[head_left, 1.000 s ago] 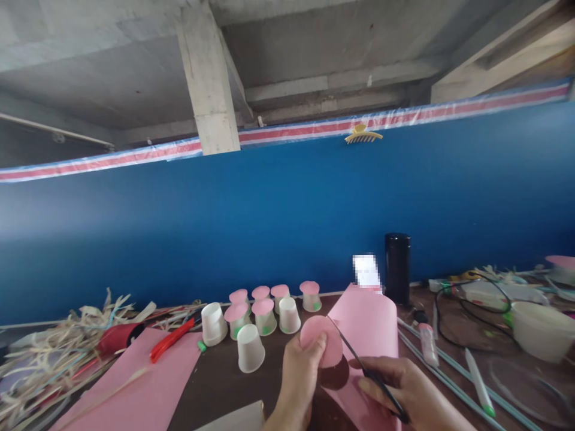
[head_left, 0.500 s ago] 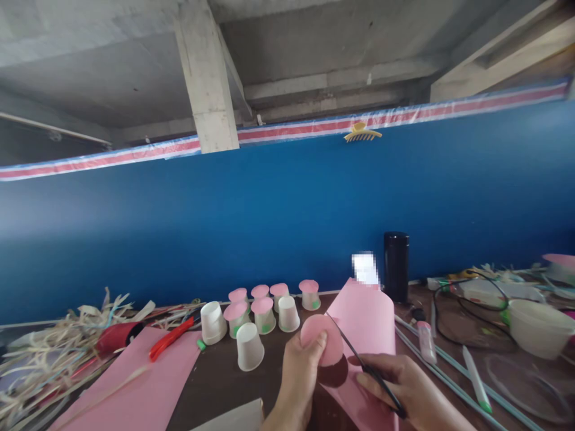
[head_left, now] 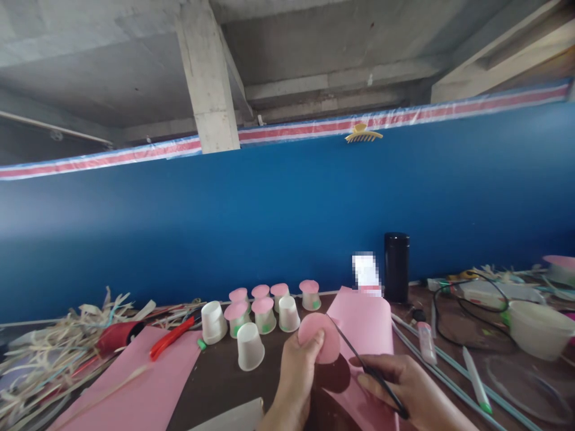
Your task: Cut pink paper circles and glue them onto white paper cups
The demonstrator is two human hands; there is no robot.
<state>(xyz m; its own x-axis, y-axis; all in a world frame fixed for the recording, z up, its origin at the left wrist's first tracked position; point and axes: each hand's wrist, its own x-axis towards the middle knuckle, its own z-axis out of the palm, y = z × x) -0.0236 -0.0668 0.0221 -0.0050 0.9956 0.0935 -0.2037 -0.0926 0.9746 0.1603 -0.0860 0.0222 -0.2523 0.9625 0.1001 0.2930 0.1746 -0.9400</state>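
Note:
My left hand [head_left: 300, 365] pinches a round pink paper disc [head_left: 327, 347], thumb on its face. My right hand [head_left: 395, 380] is closed round the dark handles of a pair of scissors [head_left: 353, 347], whose blades lie along the disc's upper right edge. Whether the blades are parted is too fine to tell. Under both hands a larger pink paper sheet [head_left: 366, 317] lies on the dark table. Left of my hands stand several upside-down white paper cups; some carry pink discs on top [head_left: 263, 306], while a plain cup [head_left: 250, 347] is nearest.
At left are a pink sheet [head_left: 148, 383], a red-handled tool [head_left: 172, 338] and a heap of pale strips [head_left: 54, 347]. A black flask [head_left: 396, 266] stands by the blue partition [head_left: 287, 221]. To the right lie a white marker [head_left: 476, 378], a cable and a white tub [head_left: 541, 329].
The pink disc and my left hand have shifted slightly left. The pink sheet beneath has slid a little lower. The scissors stay at the disc's edge.

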